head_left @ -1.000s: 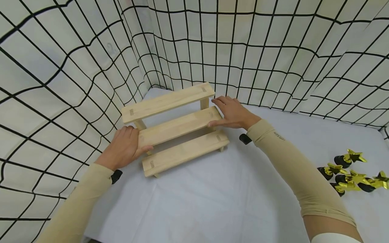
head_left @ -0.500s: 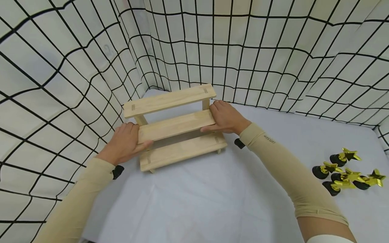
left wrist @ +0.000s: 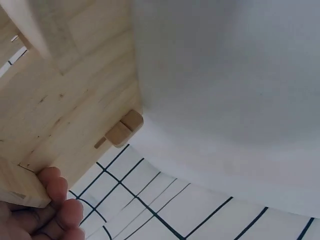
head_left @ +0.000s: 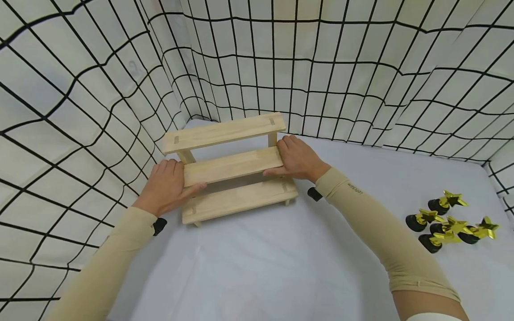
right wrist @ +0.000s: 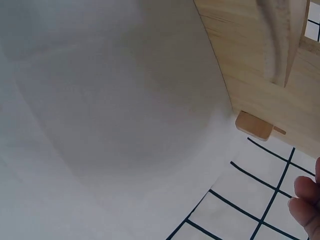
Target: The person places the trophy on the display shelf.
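A three-tier wooden display stand (head_left: pixel 233 167) stands on the white-covered table, set slightly askew to the back net. My left hand (head_left: pixel 162 187) grips the left end of its middle board, thumb along the front edge; in the left wrist view its fingers (left wrist: pixel 57 187) curl round the board's end. At the right end of that same board, my right hand (head_left: pixel 299 158) holds on with its thumb at the front edge and fingers over the side. Only a few fingertips (right wrist: pixel 305 195) of it appear in the right wrist view.
Several small gold star trophies (head_left: pixel 451 223) with black bases cluster on the table (head_left: pixel 257 272) at the right. Black grid netting (head_left: pixel 301 62) over white sheeting rises behind the stand and close along its left side.
The stand has turned slightly, its boards now tilting less across the head view. My right hand has closed in on the middle board's end. The head view has shifted a little.
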The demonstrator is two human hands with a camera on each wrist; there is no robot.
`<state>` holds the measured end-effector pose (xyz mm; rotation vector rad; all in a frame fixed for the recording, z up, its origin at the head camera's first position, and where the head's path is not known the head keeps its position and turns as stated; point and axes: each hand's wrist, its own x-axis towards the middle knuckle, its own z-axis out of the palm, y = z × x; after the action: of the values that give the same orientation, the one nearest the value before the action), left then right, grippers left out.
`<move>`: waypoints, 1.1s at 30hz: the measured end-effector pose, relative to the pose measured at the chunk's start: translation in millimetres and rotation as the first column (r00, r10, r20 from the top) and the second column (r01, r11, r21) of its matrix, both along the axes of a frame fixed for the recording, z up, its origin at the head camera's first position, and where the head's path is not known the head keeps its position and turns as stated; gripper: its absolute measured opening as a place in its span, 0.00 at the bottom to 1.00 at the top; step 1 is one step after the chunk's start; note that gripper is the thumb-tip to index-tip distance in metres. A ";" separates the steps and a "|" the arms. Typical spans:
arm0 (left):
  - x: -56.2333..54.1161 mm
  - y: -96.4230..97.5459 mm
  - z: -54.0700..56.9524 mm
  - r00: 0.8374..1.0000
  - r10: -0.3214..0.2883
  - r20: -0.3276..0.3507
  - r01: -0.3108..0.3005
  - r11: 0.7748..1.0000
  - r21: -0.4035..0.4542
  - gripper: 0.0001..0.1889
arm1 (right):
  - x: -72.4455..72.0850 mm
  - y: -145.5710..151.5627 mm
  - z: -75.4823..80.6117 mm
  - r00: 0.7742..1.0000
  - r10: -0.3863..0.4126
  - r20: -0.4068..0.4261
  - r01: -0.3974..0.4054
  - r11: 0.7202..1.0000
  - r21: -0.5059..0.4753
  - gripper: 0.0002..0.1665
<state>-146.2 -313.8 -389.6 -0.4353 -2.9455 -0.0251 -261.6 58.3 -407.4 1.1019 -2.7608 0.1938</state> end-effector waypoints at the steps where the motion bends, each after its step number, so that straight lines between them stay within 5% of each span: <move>1: -2.3 0.6 -1.6 1.000 -0.014 -0.028 0.013 1.000 -0.015 0.41 | 0.9 1.7 -0.3 1.000 -0.007 0.000 0.007 1.000 -0.002 0.50; 8: -19.2 3.4 -8.7 0.981 -0.119 -0.156 0.111 0.992 -0.059 0.37 | 8.1 14.2 -0.3 0.998 -0.057 -0.030 0.057 0.998 -0.008 0.51; 19: -49.7 20.2 -9.1 0.982 -0.173 -0.078 0.168 0.984 -0.060 0.38 | 20.0 38.2 -4.4 0.991 -0.125 -0.051 0.123 0.992 -0.039 0.55; 33: -73.6 63.0 -9.6 0.969 -0.237 -0.072 0.233 0.970 -0.062 0.39 | 36.7 80.8 -8.7 0.967 -0.250 -0.045 0.246 0.966 -0.079 0.51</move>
<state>-219.7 -250.8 -399.2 -0.7733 -2.8051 0.0410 -224.9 139.1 -416.1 0.7239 -2.7846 0.2256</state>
